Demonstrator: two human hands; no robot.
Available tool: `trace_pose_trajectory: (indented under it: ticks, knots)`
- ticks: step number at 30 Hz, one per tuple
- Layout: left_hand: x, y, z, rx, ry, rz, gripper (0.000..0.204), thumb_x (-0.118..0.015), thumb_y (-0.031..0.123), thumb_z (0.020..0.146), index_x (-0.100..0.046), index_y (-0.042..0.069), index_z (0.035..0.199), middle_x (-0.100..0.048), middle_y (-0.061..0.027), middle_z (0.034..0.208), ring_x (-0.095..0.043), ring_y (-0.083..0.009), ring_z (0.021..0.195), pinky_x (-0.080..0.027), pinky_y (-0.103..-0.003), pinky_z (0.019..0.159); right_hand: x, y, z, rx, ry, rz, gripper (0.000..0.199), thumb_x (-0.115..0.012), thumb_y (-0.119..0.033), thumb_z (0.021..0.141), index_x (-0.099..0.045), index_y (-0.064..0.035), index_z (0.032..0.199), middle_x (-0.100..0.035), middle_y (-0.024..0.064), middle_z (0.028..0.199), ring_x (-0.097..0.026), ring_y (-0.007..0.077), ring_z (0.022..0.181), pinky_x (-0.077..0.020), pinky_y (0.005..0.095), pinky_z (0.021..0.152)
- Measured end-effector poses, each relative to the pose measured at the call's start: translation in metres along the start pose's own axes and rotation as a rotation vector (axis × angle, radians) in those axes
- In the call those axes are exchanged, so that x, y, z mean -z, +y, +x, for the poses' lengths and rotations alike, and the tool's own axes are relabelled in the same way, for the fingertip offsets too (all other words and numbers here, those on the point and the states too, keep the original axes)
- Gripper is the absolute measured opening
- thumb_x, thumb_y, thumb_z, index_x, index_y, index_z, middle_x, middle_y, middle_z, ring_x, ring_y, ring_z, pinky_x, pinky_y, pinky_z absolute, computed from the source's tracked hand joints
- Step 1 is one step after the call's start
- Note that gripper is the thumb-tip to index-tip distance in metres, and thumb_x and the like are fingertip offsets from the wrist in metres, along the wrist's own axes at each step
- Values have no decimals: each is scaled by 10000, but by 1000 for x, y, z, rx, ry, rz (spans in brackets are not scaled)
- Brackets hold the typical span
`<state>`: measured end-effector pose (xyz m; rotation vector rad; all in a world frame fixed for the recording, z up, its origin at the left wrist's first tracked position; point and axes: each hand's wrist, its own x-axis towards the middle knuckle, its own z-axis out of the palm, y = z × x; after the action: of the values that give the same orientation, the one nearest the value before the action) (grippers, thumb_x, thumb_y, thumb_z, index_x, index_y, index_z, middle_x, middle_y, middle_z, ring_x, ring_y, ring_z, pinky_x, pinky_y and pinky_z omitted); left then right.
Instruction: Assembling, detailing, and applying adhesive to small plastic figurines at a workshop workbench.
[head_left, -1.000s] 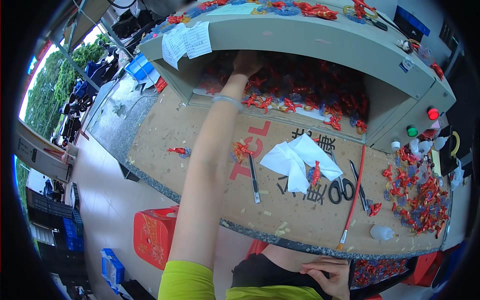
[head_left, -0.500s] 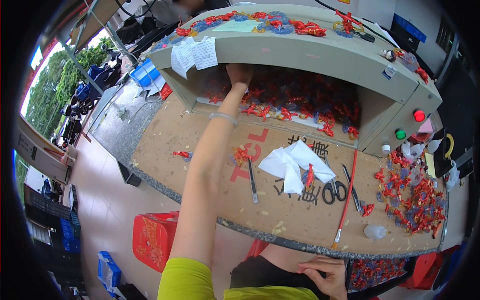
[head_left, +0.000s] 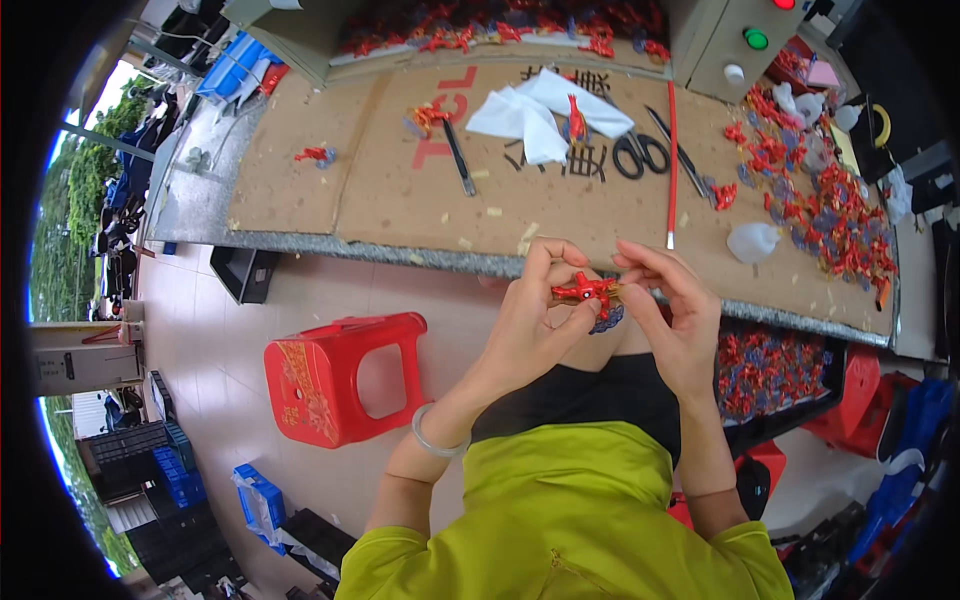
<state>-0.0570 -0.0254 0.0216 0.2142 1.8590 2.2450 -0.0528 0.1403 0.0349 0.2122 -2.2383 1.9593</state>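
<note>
Over my lap, just off the table's front edge, a small red figurine (head_left: pixel 584 293) with clear blue and yellow parts is between both hands. My left hand (head_left: pixel 530 325) is closed round it with thumb and fingers. My right hand (head_left: pixel 683 325) pinches its yellow end, and the fingertips partly hide that spot. On the cardboard-covered tabletop (head_left: pixel 380 200) ahead lie a craft knife (head_left: pixel 459 158), white wipes (head_left: pixel 520 120) with a red figurine (head_left: pixel 576 120) on them, and black-handled scissors (head_left: pixel 640 156).
A grey box housing (head_left: pixel 705 60) with figurines inside stands at the back. A red-handled brush (head_left: pixel 672 170), a dark pointed tool (head_left: pixel 680 150) and a squat white bottle (head_left: pixel 752 242) lie right, near a figurine pile (head_left: pixel 840 210). A red stool (head_left: pixel 300 390) stands left; a figurine-filled black tray (head_left: pixel 770 420) sits right.
My left hand has come out of the box housing and down over my lap with a red figurine. My right hand has risen from my lap to it. The view has tilted downward.
</note>
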Motion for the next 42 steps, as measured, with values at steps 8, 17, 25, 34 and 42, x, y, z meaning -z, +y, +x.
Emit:
trace_pose_trajectory:
  ticks: [8, 17, 25, 34, 42]
  knots:
    - [-19, -28, -4, -43, 41, -132, 342, -646, -19, 814, -465, -20, 1104, -638, -96, 936, -618, -127, 901, -503, -256, 817, 3, 29, -16, 13, 97, 82, 169, -668, 24, 780, -695, 21, 947, -667, 98, 829, -617, 122, 716, -473, 223, 638]
    - [-7, -38, 34, 112, -46, -276, 195, -607, -35, 842, -590, -50, 1035, -651, -104, 959, -626, -126, 889, -503, -241, 792, 7, 43, 15, -44, 113, 142, 138, -669, 5, 804, -704, 20, 936, -640, 88, 835, -610, 121, 715, -477, 210, 623]
    - [7, -41, 51, 219, -61, -366, 208, -592, 0, 853, -599, -52, 1054, -661, -100, 894, -629, -128, 848, -488, -235, 763, -1, 54, 38, -164, 76, 278, 112, -618, 6, 851, -676, 61, 929, -616, 98, 866, -613, 126, 748, -503, 215, 649]
    - [-3, -43, 42, 100, 72, -268, 250, -566, 69, 894, -563, -65, 1104, -638, -84, 974, -590, -102, 857, -470, -239, 748, -10, 67, 33, 63, 158, 16, 100, -621, -3, 844, -670, 54, 909, -605, 108, 883, -583, 142, 771, -463, 229, 682]
    - [-2, -50, 45, 113, 96, -383, 347, -455, 277, 990, -594, -38, 1030, -601, -19, 898, -510, -47, 817, -413, -199, 733, -15, 66, 33, 73, 207, -12, 106, -603, -36, 866, -657, 55, 866, -605, 104, 873, -572, 139, 763, -454, 226, 673]
